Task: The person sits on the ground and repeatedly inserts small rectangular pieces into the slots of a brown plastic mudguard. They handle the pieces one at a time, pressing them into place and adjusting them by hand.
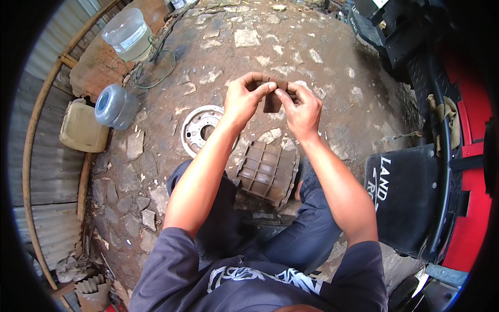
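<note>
Both hands are raised in front of me, close together, over the stone floor. My left hand [243, 101] pinches one side of a small dark brown strip [272, 103], with the thumb on top. From the other side, my right hand [303, 112] pinches the same strip between thumb and fingers. It looks thin and folded, and a flap hangs down between the hands; its material is hard to tell. Below them, between my legs, a ribbed brown metal casing [266, 171] sits tilted. Left of it a round whitish metal disc [191, 130] with a centre hole lies partly behind my left forearm.
A clear water-filled bucket [126, 34], a blue water jug [115, 106] and a yellowish jerrycan [84, 126] stand along the left. A thin green cord [174, 62] loops nearby. On the right are a vehicle's black mudflap [403, 200] and red bodywork [475, 208].
</note>
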Demonstrator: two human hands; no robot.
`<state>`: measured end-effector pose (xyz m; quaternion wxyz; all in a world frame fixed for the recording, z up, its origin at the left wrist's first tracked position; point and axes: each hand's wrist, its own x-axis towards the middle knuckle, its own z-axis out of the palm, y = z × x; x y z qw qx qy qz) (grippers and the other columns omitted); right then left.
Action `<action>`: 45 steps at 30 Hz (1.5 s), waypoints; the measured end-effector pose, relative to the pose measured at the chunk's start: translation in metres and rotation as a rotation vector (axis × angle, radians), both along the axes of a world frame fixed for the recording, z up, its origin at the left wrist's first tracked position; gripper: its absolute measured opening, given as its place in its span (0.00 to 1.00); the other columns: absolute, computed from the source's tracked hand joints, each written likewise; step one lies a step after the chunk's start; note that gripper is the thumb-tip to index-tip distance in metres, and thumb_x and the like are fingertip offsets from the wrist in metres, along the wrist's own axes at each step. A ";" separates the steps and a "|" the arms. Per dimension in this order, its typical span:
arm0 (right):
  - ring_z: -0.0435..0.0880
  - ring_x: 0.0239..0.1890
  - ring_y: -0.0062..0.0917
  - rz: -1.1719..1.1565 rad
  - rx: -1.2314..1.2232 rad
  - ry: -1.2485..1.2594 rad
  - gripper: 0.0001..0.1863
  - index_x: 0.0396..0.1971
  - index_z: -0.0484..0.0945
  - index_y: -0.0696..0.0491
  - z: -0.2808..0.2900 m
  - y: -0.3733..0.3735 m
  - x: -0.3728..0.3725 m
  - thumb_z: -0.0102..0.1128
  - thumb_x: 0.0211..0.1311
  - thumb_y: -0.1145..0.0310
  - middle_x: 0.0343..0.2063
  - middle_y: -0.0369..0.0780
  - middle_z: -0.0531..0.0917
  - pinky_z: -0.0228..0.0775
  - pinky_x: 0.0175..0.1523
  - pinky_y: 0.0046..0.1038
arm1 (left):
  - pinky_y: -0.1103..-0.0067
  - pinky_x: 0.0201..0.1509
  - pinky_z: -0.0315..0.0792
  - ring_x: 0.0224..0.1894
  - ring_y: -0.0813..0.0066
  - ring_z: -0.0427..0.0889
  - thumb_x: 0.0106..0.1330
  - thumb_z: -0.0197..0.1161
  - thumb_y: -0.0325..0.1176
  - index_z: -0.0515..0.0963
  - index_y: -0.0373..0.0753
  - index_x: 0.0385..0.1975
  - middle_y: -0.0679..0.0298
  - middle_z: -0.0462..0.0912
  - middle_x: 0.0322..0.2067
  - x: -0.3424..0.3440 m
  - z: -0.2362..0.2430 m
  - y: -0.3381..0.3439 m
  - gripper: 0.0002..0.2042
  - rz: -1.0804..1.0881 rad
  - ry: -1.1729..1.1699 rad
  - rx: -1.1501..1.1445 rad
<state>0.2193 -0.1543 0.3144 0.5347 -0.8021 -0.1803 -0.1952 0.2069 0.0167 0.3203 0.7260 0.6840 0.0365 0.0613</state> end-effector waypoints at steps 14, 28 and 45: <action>0.92 0.38 0.26 0.034 0.079 -0.025 0.20 0.51 0.90 0.52 0.010 -0.003 -0.007 0.79 0.57 0.73 0.38 0.44 0.92 0.82 0.43 0.28 | 0.79 0.51 0.81 0.43 0.78 0.89 0.66 0.75 0.30 0.90 0.35 0.44 0.61 0.93 0.39 -0.008 0.013 0.007 0.10 0.005 -0.155 0.091; 0.90 0.41 0.24 -0.059 0.064 -0.009 0.16 0.46 0.91 0.56 0.028 -0.008 -0.022 0.78 0.55 0.79 0.37 0.41 0.92 0.80 0.49 0.26 | 0.79 0.39 0.82 0.35 0.80 0.89 0.67 0.75 0.29 0.90 0.34 0.41 0.62 0.93 0.33 -0.017 0.013 -0.007 0.08 0.135 -0.287 0.100; 0.91 0.46 0.37 0.023 -0.144 -0.120 0.24 0.46 0.86 0.53 0.038 -0.010 -0.025 0.84 0.47 0.71 0.43 0.42 0.90 0.82 0.52 0.34 | 0.79 0.39 0.83 0.36 0.78 0.91 0.65 0.75 0.29 0.89 0.33 0.44 0.59 0.93 0.33 -0.027 0.011 -0.027 0.10 0.211 -0.070 0.115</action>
